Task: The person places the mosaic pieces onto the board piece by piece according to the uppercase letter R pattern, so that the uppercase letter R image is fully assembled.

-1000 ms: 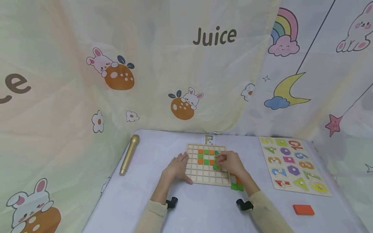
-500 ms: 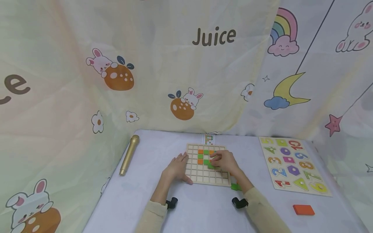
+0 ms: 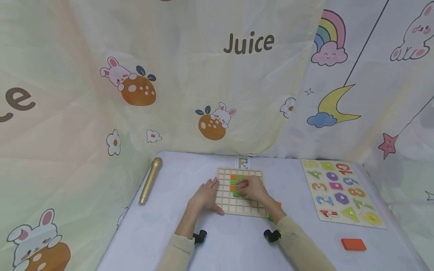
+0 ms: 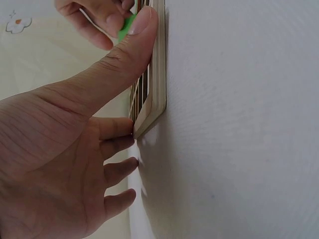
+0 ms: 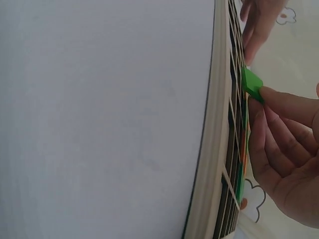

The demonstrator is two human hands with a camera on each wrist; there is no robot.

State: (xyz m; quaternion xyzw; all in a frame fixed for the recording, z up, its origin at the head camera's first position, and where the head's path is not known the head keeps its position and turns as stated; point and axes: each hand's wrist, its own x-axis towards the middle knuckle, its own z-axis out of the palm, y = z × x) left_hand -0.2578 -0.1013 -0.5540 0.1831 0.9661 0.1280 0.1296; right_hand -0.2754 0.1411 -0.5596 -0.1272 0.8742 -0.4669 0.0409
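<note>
Right hand [image 3: 252, 188]: thumb and finger pinched one green tile [image 5: 252, 82] over the grid board [image 3: 237, 207]. Left hand [image 3: 204, 195]: spread fingers touched the board's left edge. Tile: probably was light, stiff, sturdy; opposite edges likely offered the best hold. Orange block [image 3: 353, 244]: lay right of the board.

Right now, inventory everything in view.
table: 1, white, foreground
grid board: 1, pale wood, table centre
held tile: 1, green, at grid board
set tiles: several, orange and green, in grid board
loose tiles: 2 visible, orange and green, right of grid board
pattern card: 1, multicoloured, behind grid board
microphone: 1, gold, table left
number puzzle board: 1, multicoloured, table right
block: 1, orange, front right
cartoon backdrop: 1, pale, rear
wrist devices: 2, black, wrists
sleeves: 2, beige, foreground
left hand: 1, bare, grid board edge
right hand: 1, bare, pinching held tile
</note>
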